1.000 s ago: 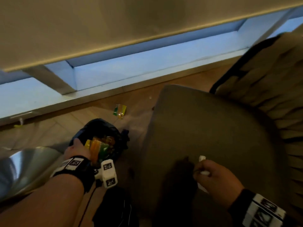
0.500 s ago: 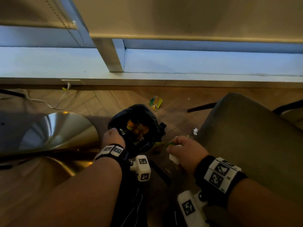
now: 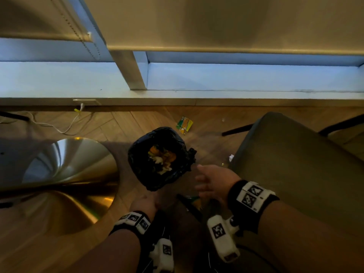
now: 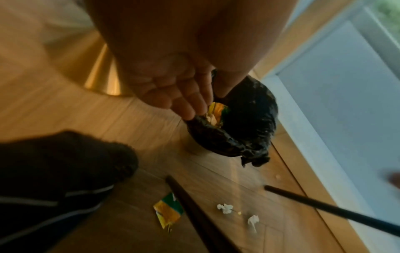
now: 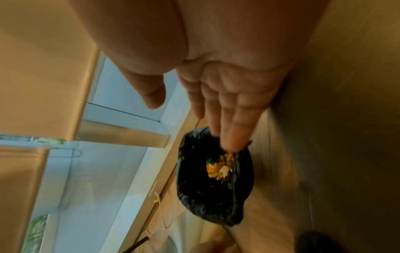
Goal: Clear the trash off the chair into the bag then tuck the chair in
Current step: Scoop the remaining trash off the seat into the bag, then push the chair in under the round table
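An open black bag (image 3: 136, 154) stands on the wood floor, holding orange, green and white trash. My left hand (image 3: 145, 200) hovers just short of its near rim, fingers straight and holding nothing; the left wrist view shows the left hand (image 4: 190, 102) over the bag (image 4: 249, 130). To the bag's right, my right hand (image 3: 205, 180) is spread and empty. The right wrist view has the right hand's fingertips (image 5: 229, 140) above the bag (image 5: 207, 202). The olive chair seat (image 3: 295, 170) fills the right side, bare where it shows.
Litter lies on the floor: a green-yellow wrapper (image 3: 184, 125) beyond the bag, another wrapper (image 4: 167, 212) beside a dark chair leg (image 4: 199, 217), and white scraps (image 4: 225, 208). A brass table base (image 3: 65, 174) stands at the left. A white cable (image 3: 59, 130) runs along the window sill.
My right hand carried a white scrap from the chair seat over to the bag and now is empty. My left hand let go of the bag's rim and drew back.
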`<state>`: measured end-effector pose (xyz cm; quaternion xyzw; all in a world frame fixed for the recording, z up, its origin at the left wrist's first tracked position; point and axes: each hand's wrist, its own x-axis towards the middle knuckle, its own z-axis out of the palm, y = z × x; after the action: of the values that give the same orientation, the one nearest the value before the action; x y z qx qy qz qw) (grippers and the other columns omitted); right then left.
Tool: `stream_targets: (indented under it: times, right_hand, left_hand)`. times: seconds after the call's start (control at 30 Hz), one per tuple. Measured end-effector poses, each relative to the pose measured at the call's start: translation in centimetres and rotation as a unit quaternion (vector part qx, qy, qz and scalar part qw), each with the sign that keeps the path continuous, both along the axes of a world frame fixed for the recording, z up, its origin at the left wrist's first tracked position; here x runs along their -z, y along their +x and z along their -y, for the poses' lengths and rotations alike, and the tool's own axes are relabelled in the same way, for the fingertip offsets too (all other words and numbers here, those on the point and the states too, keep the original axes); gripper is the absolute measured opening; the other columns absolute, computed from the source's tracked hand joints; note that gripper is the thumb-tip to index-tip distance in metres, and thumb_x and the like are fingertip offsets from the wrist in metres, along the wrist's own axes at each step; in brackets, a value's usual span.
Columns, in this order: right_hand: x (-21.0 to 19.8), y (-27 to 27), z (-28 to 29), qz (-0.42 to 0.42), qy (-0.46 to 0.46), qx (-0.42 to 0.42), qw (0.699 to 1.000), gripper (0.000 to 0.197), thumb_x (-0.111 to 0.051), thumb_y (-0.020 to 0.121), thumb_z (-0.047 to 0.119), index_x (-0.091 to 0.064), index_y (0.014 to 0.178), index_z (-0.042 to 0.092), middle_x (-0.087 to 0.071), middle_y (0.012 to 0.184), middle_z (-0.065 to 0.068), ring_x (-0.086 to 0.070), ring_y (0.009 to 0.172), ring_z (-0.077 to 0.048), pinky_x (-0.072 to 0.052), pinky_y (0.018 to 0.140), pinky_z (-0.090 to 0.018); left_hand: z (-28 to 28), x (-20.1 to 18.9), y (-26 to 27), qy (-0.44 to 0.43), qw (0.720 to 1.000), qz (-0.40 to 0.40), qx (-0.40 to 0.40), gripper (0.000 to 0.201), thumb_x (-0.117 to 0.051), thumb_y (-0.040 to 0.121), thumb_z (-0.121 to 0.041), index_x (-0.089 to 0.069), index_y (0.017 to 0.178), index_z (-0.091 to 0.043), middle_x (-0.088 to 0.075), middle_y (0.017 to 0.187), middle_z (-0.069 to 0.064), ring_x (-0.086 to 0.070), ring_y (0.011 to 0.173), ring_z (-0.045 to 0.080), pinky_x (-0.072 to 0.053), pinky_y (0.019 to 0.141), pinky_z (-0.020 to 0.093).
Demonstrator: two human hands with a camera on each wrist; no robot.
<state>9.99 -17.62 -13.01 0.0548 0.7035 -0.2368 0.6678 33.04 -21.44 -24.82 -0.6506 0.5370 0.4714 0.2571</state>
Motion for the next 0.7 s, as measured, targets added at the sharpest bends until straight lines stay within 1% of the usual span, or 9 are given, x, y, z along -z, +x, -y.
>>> stream_targets:
  times: [0.03, 0.1, 0.2, 0.27, 0.37, 0.43, 0.53, 0.63, 0.7]
  right_hand:
    - [-1.1, -1.3, -1.5, -0.003, 0.000, 0.000, 1.000, 0.042, -0.051, 0.095, 0.037, -0.050, 0.130, 0.015, -0.062, 0.119, -0.013, -0.065, 0.097, -0.029, -0.055, 0.077, -0.040]
    - [-4.0, -4.4, -5.3, -0.058, 0.005, -0.019, 0.998, 0.035, -0.048, 0.096, 0.034, -0.052, 0.125, 0.014, -0.065, 0.105, -0.009, -0.065, 0.079, -0.023, -0.050, 0.062, -0.032]
    - [-9.5, -9.0, -11.9, -0.155, 0.028, 0.015, 0.987, 0.033, -0.050, 0.096, 0.031, -0.055, 0.121, 0.010, -0.063, 0.096, -0.009, -0.058, 0.070, -0.022, -0.044, 0.054, -0.030]
    - [-13.7, -10.8, -17.0, -0.203, 0.057, 0.046, 0.976, 0.026, -0.052, 0.095, 0.030, -0.056, 0.113, 0.012, -0.063, 0.094, -0.008, -0.058, 0.069, -0.023, -0.045, 0.055, -0.031]
    - [-18.7, -11.8, -24.2, -0.274, 0.059, 0.099, 0.955, 0.015, -0.052, 0.095, 0.028, -0.057, 0.096, 0.013, -0.061, 0.088, -0.007, -0.057, 0.071, -0.023, -0.048, 0.066, -0.035]
    - [-21.2, -11.3, -28.3, -0.282, 0.059, 0.135, 0.948, 0.022, -0.054, 0.093, 0.029, -0.058, 0.102, 0.009, -0.062, 0.091, -0.010, -0.058, 0.072, -0.025, -0.048, 0.067, -0.036]
    - [-23.4, -10.4, -32.8, -0.299, 0.027, 0.164, 0.940, 0.029, -0.057, 0.091, 0.035, -0.061, 0.107, 0.011, -0.065, 0.094, -0.012, -0.060, 0.074, -0.026, -0.047, 0.067, -0.036]
    - [-25.0, -9.2, -37.1, -0.324, -0.006, 0.171, 0.931, 0.019, -0.058, 0.090, 0.037, -0.062, 0.088, 0.018, -0.066, 0.091, -0.013, -0.059, 0.073, -0.025, -0.047, 0.064, -0.036]
    - [-24.8, -8.5, -40.5, -0.338, -0.005, 0.134, 0.931, 0.021, -0.060, 0.086, 0.043, -0.063, 0.084, 0.022, -0.070, 0.094, -0.014, -0.063, 0.079, -0.027, -0.051, 0.073, -0.041]
  left_hand:
    - [0.6, -0.9, -0.4, -0.002, 0.999, 0.007, 0.036, 0.034, -0.046, 0.096, -0.020, -0.060, 0.123, -0.004, -0.061, 0.129, 0.017, -0.057, 0.119, 0.036, -0.045, 0.096, 0.037]
    - [1.7, -3.7, -2.1, 0.001, 1.000, -0.019, 0.024, 0.037, -0.048, 0.094, -0.019, -0.060, 0.122, 0.003, -0.063, 0.125, 0.022, -0.058, 0.115, 0.040, -0.048, 0.091, 0.038]
    - [2.6, -9.2, -6.4, -0.022, 0.993, -0.049, 0.101, 0.037, -0.051, 0.093, -0.024, -0.065, 0.113, 0.003, -0.068, 0.100, 0.017, -0.065, 0.101, 0.037, -0.052, 0.094, 0.043]
    - [2.3, -13.9, -9.2, -0.037, 0.980, -0.061, 0.187, 0.035, -0.052, 0.093, -0.026, -0.065, 0.110, 0.001, -0.069, 0.104, 0.017, -0.064, 0.102, 0.035, -0.050, 0.091, 0.039]
    - [1.4, -21.0, -12.9, -0.092, 0.945, -0.056, 0.308, 0.035, -0.051, 0.093, -0.030, -0.066, 0.110, -0.004, -0.068, 0.116, 0.013, -0.061, 0.110, 0.032, -0.046, 0.088, 0.034]
    - [-0.4, -24.6, -14.9, -0.094, 0.926, -0.050, 0.362, 0.037, -0.049, 0.093, -0.031, -0.066, 0.112, -0.005, -0.068, 0.118, 0.015, -0.062, 0.109, 0.032, -0.046, 0.087, 0.034]
    - [-4.8, -30.4, -18.2, -0.111, 0.895, -0.111, 0.417, 0.034, -0.047, 0.094, -0.032, -0.068, 0.109, -0.010, -0.068, 0.110, 0.013, -0.063, 0.100, 0.029, -0.048, 0.083, 0.034]
    - [-11.6, -35.4, -20.3, -0.147, 0.872, -0.190, 0.426, 0.025, -0.049, 0.093, -0.040, -0.064, 0.101, -0.022, -0.064, 0.099, 0.001, -0.060, 0.087, 0.018, -0.046, 0.075, 0.034]
    - [-17.0, -36.8, -20.6, -0.156, 0.859, -0.220, 0.435, 0.023, -0.049, 0.092, -0.042, -0.062, 0.102, -0.025, -0.063, 0.102, -0.002, -0.058, 0.088, 0.016, -0.044, 0.077, 0.034]
